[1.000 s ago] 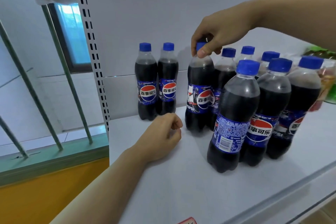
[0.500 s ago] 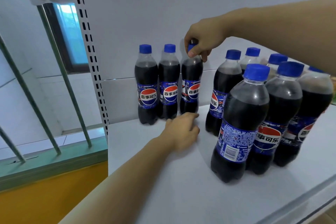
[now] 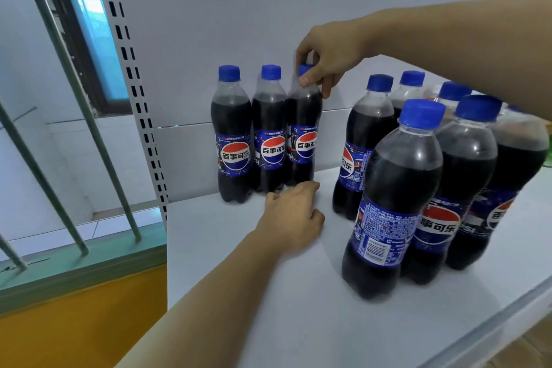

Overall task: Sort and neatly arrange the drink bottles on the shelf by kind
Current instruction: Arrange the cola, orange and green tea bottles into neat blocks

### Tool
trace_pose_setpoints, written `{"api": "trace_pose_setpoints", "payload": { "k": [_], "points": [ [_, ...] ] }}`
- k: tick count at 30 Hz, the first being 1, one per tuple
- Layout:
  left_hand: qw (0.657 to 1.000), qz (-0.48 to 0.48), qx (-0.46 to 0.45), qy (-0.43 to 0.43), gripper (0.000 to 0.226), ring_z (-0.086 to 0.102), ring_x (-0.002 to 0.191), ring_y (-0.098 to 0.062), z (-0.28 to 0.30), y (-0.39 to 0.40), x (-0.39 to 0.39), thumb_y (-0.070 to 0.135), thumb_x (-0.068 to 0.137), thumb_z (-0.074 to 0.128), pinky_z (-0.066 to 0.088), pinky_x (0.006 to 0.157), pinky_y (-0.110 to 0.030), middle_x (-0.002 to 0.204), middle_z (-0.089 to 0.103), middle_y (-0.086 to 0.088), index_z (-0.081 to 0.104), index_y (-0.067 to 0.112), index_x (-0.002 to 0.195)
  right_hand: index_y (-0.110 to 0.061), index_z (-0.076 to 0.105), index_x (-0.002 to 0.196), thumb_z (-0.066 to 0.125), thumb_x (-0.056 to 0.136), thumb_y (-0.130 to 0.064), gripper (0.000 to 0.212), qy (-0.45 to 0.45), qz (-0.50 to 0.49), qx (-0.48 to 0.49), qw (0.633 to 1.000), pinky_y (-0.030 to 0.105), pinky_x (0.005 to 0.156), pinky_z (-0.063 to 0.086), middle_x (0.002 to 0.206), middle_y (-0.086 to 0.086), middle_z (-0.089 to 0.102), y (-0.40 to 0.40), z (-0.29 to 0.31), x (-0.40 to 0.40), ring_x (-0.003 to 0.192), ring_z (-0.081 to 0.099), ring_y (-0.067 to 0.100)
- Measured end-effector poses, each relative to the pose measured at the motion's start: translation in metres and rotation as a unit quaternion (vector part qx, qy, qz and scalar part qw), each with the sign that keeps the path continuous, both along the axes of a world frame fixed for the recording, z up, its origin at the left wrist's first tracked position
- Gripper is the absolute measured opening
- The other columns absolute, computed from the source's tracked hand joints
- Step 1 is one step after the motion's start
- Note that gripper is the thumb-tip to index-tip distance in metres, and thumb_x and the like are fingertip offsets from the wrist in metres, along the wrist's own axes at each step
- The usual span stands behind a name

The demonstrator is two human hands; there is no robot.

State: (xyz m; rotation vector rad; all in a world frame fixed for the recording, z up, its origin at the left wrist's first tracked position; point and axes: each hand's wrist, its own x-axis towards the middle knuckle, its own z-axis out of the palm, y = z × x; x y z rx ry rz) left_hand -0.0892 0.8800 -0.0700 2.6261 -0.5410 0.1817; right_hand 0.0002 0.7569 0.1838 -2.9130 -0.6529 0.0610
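Fingers point(image 3: 306, 80) of right hand point(image 3: 328, 52) pinch third cola bottle point(image 3: 303, 128) cap.

Nine cola bottles point(image 3: 391, 203) counted on one white shelf point(image 3: 239, 293) (three in a back row, six clustered right); two hands.

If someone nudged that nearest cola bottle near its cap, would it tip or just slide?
Probably tip: the nearest cola bottle is tall and narrow on a small base. It looks nearly full, so likely heavy for its size, and a low push might slide it on the smooth white shelf. Its neighbours on the right stand close and could block it or fall too.
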Motion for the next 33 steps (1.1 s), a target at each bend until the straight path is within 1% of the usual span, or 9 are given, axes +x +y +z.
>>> {"api": "trace_pose_setpoints", "payload": {
  "k": [5, 9, 12, 14, 19, 23, 27, 30, 33],
  "points": [
    [1.0, 0.001, 0.019, -0.005, 0.058, 0.041, 0.141, -0.02, 0.0, -0.002, -0.001, 0.028, 0.096, 0.046, 0.027, 0.108, -0.043, 0.158, 0.043, 0.002, 0.036, 0.021, 0.153, -0.018, 0.051, 0.132, 0.068, 0.095, -0.036, 0.045, 0.009, -0.006, -0.005, 1.0, 0.03, 0.072, 0.057, 0.106, 0.012, 0.072, -0.015, 0.012, -0.013, 0.083, 0.077, 0.021],
    [1.0, 0.0, 0.003, 0.005, 0.057, 0.04, 0.143, -0.019, 0.001, 0.0, -0.002, 0.029, 0.098, 0.047, 0.025, 0.112, -0.042, 0.159, 0.043, 0.004, 0.038, 0.022, 0.154, -0.032, 0.063, 0.115, 0.071, 0.077, -0.061, 0.048, 0.041, 0.006, -0.117, 0.992, 0.031, 0.072, 0.054, 0.106, -0.004, 0.072, -0.034, 0.032, -0.04, 0.089, 0.072, 0.014],
    [0.999, -0.005, -0.033, 0.015, 0.051, 0.048, 0.136, -0.02, 0.004, 0.005, -0.004, 0.026, 0.098, 0.049, 0.03, 0.112, -0.041, 0.151, 0.051, 0.005, 0.046, 0.023, 0.149, -0.032, 0.069, 0.109, 0.08, 0.077, -0.045, 0.036, 0.117, 0.028, -0.156, 0.981, 0.03, 0.07, 0.057, 0.1, -0.006, 0.076, -0.045, 0.029, -0.054, 0.078, 0.072, 0.006],
    [0.997, -0.017, -0.074, 0.026, 0.047, 0.053, 0.131, -0.018, 0.006, 0.008, -0.006, 0.022, 0.098, 0.051, 0.034, 0.113, -0.043, 0.144, 0.056, 0.006, 0.051, 0.023, 0.146, -0.024, 0.072, 0.102, 0.081, 0.082, -0.032, 0.023, 0.086, 0.03, -0.158, 0.983, 0.025, 0.065, 0.056, 0.096, 0.0, 0.076, -0.048, 0.023, -0.055, 0.069, 0.07, 0.005],
    [0.992, -0.031, -0.121, 0.02, 0.044, 0.057, 0.125, -0.016, 0.01, 0.011, -0.013, 0.018, 0.099, 0.053, 0.04, 0.111, -0.047, 0.135, 0.062, 0.004, 0.053, 0.022, 0.143, -0.017, 0.066, 0.098, 0.071, 0.09, -0.044, 0.029, 0.032, -0.022, -0.18, 0.983, 0.03, 0.059, 0.055, 0.082, 0.006, 0.075, -0.052, 0.019, -0.057, 0.062, 0.074, 0.018],
    [0.985, -0.053, -0.165, 0.019, 0.055, 0.056, 0.124, -0.012, 0.012, 0.013, -0.016, 0.026, 0.099, 0.062, 0.045, 0.109, -0.043, 0.139, 0.06, 0.003, 0.046, 0.021, 0.151, -0.023, 0.069, 0.091, 0.076, 0.088, -0.031, 0.011, -0.031, 0.061, -0.132, 0.989, 0.026, 0.066, 0.051, 0.076, -0.007, 0.074, -0.049, 0.018, -0.069, 0.061, 0.072, 0.012],
    [0.975, -0.086, -0.191, 0.077, 0.087, 0.063, 0.11, -0.008, 0.025, 0.022, -0.017, 0.034, 0.086, 0.081, 0.052, 0.092, -0.021, 0.136, 0.052, 0.011, 0.031, 0.026, 0.157, -0.032, 0.069, 0.091, 0.076, 0.088, -0.024, 0.011, -0.071, 0.127, -0.046, 0.988, 0.032, 0.077, 0.055, 0.085, -0.016, 0.071, -0.039, 0.027, -0.082, 0.069, 0.07, 0.011],
    [0.957, -0.042, -0.273, 0.089, 0.072, 0.072, 0.087, -0.006, 0.037, 0.041, -0.021, 0.027, 0.081, 0.087, 0.061, 0.084, -0.029, 0.121, 0.066, 0.008, 0.047, 0.027, 0.142, -0.034, 0.069, 0.093, 0.074, 0.09, -0.023, 0.012, -0.073, 0.154, 0.005, 0.985, 0.035, 0.082, 0.057, 0.089, -0.018, 0.07, -0.03, 0.037, -0.085, 0.076, 0.07, 0.013],
    [0.934, 0.036, -0.348, 0.078, 0.052, 0.073, 0.079, -0.004, 0.03, 0.067, -0.036, 0.023, 0.075, 0.092, 0.063, 0.073, -0.028, 0.104, 0.072, 0.01, 0.059, 0.03, 0.116, -0.036, 0.069, 0.096, 0.073, 0.091, -0.022, 0.016, -0.076, 0.195, 0.014, 0.978, 0.031, 0.083, 0.056, 0.094, -0.021, 0.07, -0.013, 0.033, -0.088, 0.082, 0.071, 0.01]
  ]
}}
